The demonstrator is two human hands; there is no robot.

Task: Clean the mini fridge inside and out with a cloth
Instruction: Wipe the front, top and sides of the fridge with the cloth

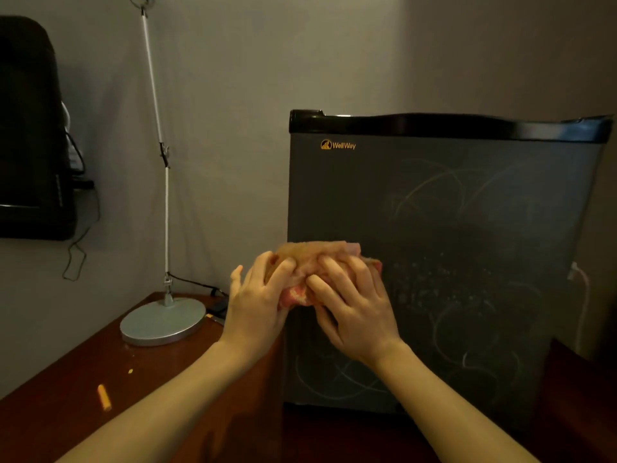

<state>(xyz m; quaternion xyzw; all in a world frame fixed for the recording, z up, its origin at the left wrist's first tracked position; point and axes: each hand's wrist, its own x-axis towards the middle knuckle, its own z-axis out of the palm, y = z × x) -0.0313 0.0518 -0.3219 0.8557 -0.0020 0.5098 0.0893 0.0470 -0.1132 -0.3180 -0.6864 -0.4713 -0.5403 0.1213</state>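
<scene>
the mini fridge [467, 212] stands upright with its door closed, just right of a wooden table [66, 412]. pale swirls and specks mark the door. the cloth [317, 255] is bunched against the door's left half, near mid-height. the left hand [257, 305] and right hand [357, 315] both hold it, fingers curled into the fabric. a lamp base [163, 320] and an orange fragment [104, 397] sit on the table.

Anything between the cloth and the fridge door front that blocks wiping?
Nothing visible. The left hand and right hand grip the cloth in front of the mini fridge door, near its left edge; only scribble marks lie on the door.
</scene>
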